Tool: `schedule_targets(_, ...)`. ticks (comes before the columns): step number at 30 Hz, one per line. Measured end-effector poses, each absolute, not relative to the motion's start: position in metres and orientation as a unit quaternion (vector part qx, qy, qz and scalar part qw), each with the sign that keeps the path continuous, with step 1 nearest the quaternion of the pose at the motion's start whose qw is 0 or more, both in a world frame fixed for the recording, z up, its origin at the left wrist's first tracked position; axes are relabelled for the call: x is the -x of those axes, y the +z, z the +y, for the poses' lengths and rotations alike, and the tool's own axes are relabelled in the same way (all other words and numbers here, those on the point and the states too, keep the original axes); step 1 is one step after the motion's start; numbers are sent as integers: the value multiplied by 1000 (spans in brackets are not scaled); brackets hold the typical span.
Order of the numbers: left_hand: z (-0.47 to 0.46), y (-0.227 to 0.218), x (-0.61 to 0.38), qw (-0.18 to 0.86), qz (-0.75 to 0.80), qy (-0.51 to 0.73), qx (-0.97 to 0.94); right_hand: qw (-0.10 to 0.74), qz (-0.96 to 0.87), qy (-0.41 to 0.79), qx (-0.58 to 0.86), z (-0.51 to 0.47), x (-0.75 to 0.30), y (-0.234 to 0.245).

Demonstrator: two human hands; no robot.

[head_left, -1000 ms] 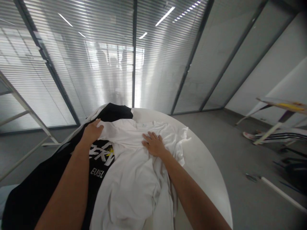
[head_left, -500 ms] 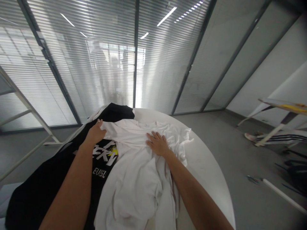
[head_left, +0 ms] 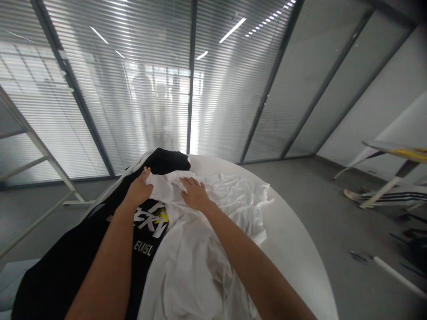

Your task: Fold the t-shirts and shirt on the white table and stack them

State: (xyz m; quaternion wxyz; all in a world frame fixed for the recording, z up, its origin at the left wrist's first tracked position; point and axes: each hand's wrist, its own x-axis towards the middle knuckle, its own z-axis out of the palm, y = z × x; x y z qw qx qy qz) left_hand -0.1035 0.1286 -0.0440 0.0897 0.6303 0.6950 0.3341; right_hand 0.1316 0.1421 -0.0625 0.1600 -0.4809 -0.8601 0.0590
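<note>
Clearly, the white T-shirt (head_left: 200, 249) is held at its far end.
Its edge is pinched in the left hand (head_left: 139, 192), the right hand (head_left: 195, 197) pressed flat just beside, gripping nothing; its length runs nearward along the white table (head_left: 293, 249).

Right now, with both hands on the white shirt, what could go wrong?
1. The left hand pinches the edge of the white shirt right on top of the black shirt; a pull may drag both together.
2. The black shirt seems to hang over the edge of the table, so it could slide off.
3. The right hand presses flat while the cloth beside it is bunched; creases may get pressed in.
</note>
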Motion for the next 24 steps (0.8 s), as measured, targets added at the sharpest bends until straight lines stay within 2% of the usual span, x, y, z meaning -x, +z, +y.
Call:
schedule_targets(10,121,-26,92,115,668,415,-607,118,-861,104,484,167,-96,-69)
schedule_targets(12,121,-22,85,124,655,428,-610,135,-860,121,478,166,-103,-66)
schedule_targets(14,122,-22,77,130,638,434,-623,189,-845,147,478,164,-113,-64)
schedule_targets(18,127,-24,54,125,599,427,-666,332,-745,346,464,159,-135,-61)
schedule_targets(21,127,-26,29,111,562,408,-711,356,-675,463,450,152,-146,-62)
schedule_targets(24,126,-35,2,111,521,389,-752,381,-518,650,405,144,-149,-66)
